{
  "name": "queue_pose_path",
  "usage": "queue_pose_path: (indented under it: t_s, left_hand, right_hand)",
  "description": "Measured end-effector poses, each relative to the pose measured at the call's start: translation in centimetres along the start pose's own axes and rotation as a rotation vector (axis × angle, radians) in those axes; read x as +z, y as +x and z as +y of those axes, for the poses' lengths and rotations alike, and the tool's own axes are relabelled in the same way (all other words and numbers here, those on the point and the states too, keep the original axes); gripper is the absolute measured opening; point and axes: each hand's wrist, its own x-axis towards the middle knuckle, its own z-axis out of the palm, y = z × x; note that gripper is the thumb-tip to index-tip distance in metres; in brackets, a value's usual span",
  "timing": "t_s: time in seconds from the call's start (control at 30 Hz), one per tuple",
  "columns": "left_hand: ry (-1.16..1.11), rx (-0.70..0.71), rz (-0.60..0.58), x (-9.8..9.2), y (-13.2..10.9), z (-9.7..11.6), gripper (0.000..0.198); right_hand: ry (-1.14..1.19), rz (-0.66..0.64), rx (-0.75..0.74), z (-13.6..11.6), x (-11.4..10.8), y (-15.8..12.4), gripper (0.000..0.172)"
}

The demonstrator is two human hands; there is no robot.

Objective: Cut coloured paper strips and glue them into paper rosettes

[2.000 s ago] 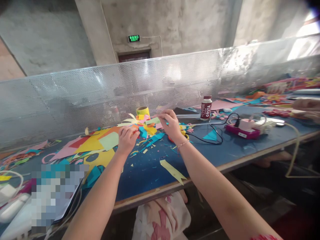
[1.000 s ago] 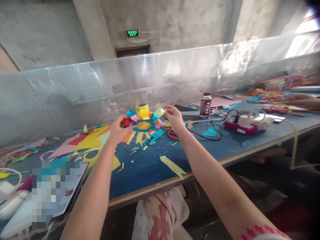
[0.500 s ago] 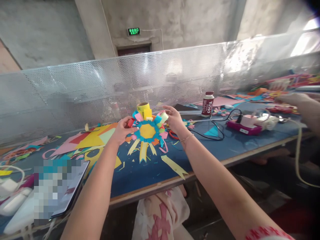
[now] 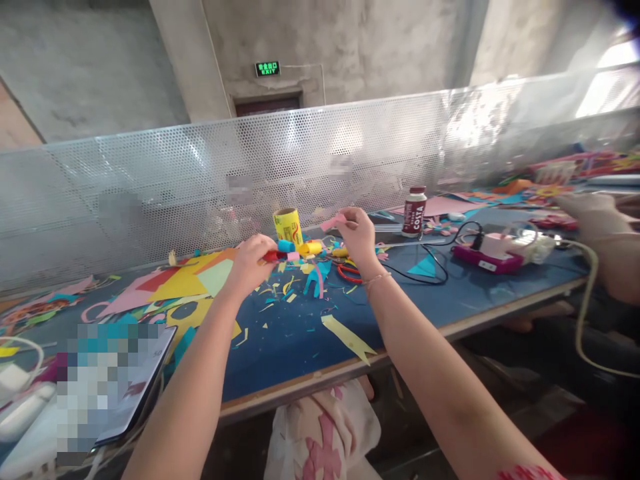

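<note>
Up close in the head view, both hands work over the far middle of the blue table (image 4: 450,297), arms reaching out side by side. The left hand (image 4: 250,265) is closed in a pinch on the red end of a row of curled paper loops (image 4: 295,251) — red, blue, pink and yellow. The row lies roughly level, its long axis running left to right from that pinch toward the right hand (image 4: 358,237). A few blue streamers hang below the loops, just above the tabletop.

The right hand sits a little higher and farther out, thumb and fingertips narrowed on a small pink strip (image 4: 333,222) that sticks out toward the left. The strip hangs just above the yellow end of the row, near it; I cannot tell whether the two touch. So the left hand holds the near end of the loops and the right hand is the nearer one to the free end.

A yellow roll (image 4: 288,227) stands upright just behind the loops. Red scissors (image 4: 347,272) lie below the right wrist, and a dark bottle (image 4: 414,212) stands well off to the right. A co-worker's hand (image 4: 587,215) shows at the right edge — apart from all this.
</note>
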Motion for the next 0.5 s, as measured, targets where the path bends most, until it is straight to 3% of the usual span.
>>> queue_pose_path:
  t_s: [0.13, 0.27, 0.5]
  left_hand:
    - [0.299, 0.215, 0.106, 1.0, -0.7, 0.4, 0.006]
    - [0.378, 0.264, 0.215, 1.5, -1.4, 0.7, 0.007]
    - [0.407, 0.325, 0.298, 1.3, -1.6, 0.2, 0.011]
  right_hand:
    - [-0.091, 0.075, -0.231, -1.5, -0.2, -0.5, 0.014]
    - [-0.186, 0.035, -0.445, -3.2, 0.2, -1.8, 0.015]
    - [-0.253, -0.062, -0.58, -3.9, 0.3, -2.8, 0.027]
